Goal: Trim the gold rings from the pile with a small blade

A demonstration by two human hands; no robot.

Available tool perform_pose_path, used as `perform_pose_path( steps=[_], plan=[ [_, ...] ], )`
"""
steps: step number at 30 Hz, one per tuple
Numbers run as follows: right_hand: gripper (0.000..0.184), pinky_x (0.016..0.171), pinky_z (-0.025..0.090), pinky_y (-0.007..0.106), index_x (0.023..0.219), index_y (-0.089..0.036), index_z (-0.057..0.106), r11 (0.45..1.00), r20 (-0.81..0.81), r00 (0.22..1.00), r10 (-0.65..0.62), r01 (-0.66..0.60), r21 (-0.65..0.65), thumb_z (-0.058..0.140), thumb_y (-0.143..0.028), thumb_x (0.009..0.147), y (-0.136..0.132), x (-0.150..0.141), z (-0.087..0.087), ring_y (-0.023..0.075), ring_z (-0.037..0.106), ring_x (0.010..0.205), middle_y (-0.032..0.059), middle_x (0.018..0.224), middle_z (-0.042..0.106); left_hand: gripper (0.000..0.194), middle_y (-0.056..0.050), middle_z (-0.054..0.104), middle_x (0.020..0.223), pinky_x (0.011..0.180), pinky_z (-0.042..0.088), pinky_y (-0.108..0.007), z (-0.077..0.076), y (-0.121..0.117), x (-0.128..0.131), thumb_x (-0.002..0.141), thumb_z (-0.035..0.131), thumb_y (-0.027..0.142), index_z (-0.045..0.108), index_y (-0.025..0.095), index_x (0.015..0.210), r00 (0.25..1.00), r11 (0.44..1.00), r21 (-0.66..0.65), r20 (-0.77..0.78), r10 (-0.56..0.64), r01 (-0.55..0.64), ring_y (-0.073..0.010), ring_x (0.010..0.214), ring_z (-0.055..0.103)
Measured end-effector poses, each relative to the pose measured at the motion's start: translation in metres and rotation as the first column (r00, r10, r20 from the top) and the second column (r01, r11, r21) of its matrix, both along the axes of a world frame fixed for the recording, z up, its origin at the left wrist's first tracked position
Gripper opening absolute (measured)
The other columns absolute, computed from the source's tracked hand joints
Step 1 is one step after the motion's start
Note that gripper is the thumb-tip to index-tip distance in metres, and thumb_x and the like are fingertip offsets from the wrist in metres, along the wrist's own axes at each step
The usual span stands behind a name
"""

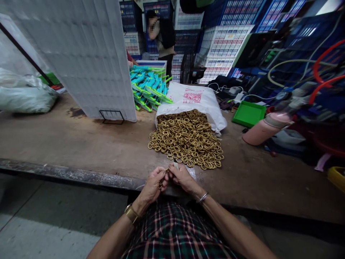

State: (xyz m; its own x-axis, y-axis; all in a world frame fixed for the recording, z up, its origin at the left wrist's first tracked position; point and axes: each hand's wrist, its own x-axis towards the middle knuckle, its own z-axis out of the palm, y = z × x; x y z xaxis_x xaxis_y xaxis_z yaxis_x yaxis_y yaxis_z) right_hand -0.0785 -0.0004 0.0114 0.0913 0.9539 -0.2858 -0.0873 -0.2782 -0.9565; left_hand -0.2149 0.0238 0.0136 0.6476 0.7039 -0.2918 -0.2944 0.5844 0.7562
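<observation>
A big heap of gold-coloured metal rings [185,142] spills from a white plastic bag [199,100] onto the brown worktable [81,144]. Both my hands meet at the table's near edge, just in front of the heap. My left hand [154,185] is closed, with gold rings held in its fingers. My right hand [181,177] is closed in a pinch on a small pale object that touches the rings in the left hand. I wear a gold watch on the left wrist and a thin bangle on the right.
A white ribbed panel [88,54] stands upright at the back left, a pile of teal and green plastic parts [149,88] behind it. A green tray [248,113] and pink bottle [265,128] lie right. A person [161,34] stands by stacked crates.
</observation>
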Motion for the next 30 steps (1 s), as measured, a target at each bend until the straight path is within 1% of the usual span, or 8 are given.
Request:
perform_pose_path(
  steps=[7,13,14,16,19,21,23,30],
  plan=[
    [0.019,0.048,0.030,0.019,0.063,-0.018,0.048,0.993,0.312,0.950,-0.018,-0.019,0.115,0.049,-0.033,0.074,0.004,0.002,0.002,0.0071,0.037,0.048,-0.0067,0.051,0.043,0.033,0.005,0.050,0.059,0.036,0.022,-0.016,0.000,-0.003,0.000,0.074,0.059,0.047,0.050,0.016,0.078,0.979,0.993,0.116,-0.204,0.013,0.011,-0.0022,0.039,0.034],
    [0.021,0.052,0.033,0.020,0.064,-0.018,0.048,0.991,0.401,0.916,-0.018,-0.036,0.127,0.040,-0.028,0.080,0.002,0.003,0.004,0.0096,0.041,0.052,-0.0040,0.054,0.047,0.034,0.005,0.048,0.058,0.037,0.023,-0.016,0.001,-0.005,0.000,0.072,0.061,0.048,0.049,0.016,0.074,0.981,0.993,0.122,-0.194,0.024,0.000,-0.0024,0.040,0.034],
    [0.020,0.053,0.032,0.021,0.064,-0.018,0.049,0.990,0.459,0.888,-0.031,-0.035,0.134,0.038,-0.027,0.080,0.001,0.004,0.004,0.0100,0.042,0.053,-0.0034,0.055,0.048,0.034,0.005,0.048,0.058,0.037,0.023,-0.016,0.001,-0.005,0.000,0.072,0.061,0.047,0.049,0.016,0.074,0.981,0.993,0.118,-0.189,0.033,-0.011,-0.0024,0.039,0.034],
    [0.018,0.054,0.031,0.021,0.067,-0.018,0.050,0.986,0.613,0.789,-0.024,-0.083,0.146,0.037,-0.021,0.079,-0.002,0.006,0.003,0.0108,0.042,0.054,-0.0021,0.057,0.050,0.034,0.005,0.048,0.058,0.037,0.023,-0.016,0.001,-0.005,0.000,0.071,0.062,0.047,0.048,0.016,0.074,0.982,0.993,0.115,-0.182,0.048,-0.027,-0.0023,0.039,0.034],
    [0.017,0.055,0.029,0.022,0.075,-0.018,0.055,0.966,0.803,0.593,0.069,-0.240,0.093,0.040,-0.011,0.071,-0.009,0.006,0.003,0.0117,0.044,0.057,0.0001,0.062,0.054,0.033,0.005,0.049,0.060,0.037,0.023,-0.015,0.001,-0.005,0.001,0.072,0.061,0.046,0.048,0.016,0.075,0.981,0.991,0.122,-0.183,0.070,-0.048,-0.0021,0.041,0.034],
    [0.023,0.056,0.028,0.023,0.080,-0.017,0.057,0.953,0.859,0.498,0.116,-0.300,0.045,0.040,-0.008,0.067,-0.012,0.004,0.003,0.0124,0.045,0.058,0.0017,0.065,0.058,0.033,0.005,0.050,0.061,0.037,0.023,-0.015,0.002,-0.005,0.001,0.072,0.061,0.046,0.048,0.016,0.076,0.977,0.989,0.133,-0.196,0.088,-0.062,-0.0023,0.041,0.035],
    [0.027,0.056,0.027,0.023,0.084,-0.017,0.058,0.946,0.886,0.443,0.139,-0.325,0.014,0.039,-0.007,0.066,-0.014,0.003,0.003,0.0131,0.047,0.059,0.0028,0.068,0.060,0.034,0.005,0.050,0.061,0.037,0.023,-0.015,0.002,-0.005,0.001,0.072,0.060,0.048,0.048,0.016,0.076,0.972,0.987,0.147,-0.214,0.098,-0.067,-0.0025,0.041,0.035],
    [0.032,0.055,0.026,0.025,0.096,-0.015,0.057,0.942,0.930,0.318,0.186,-0.327,-0.077,0.039,-0.010,0.070,-0.012,-0.001,0.002,0.0150,0.053,0.062,0.0053,0.071,0.063,0.036,0.006,0.048,0.055,0.037,0.024,-0.015,-0.005,-0.006,0.000,0.074,0.056,0.052,0.046,0.017,0.074,0.950,0.972,0.226,-0.286,0.127,-0.062,-0.0031,0.040,0.034]
  ],
)
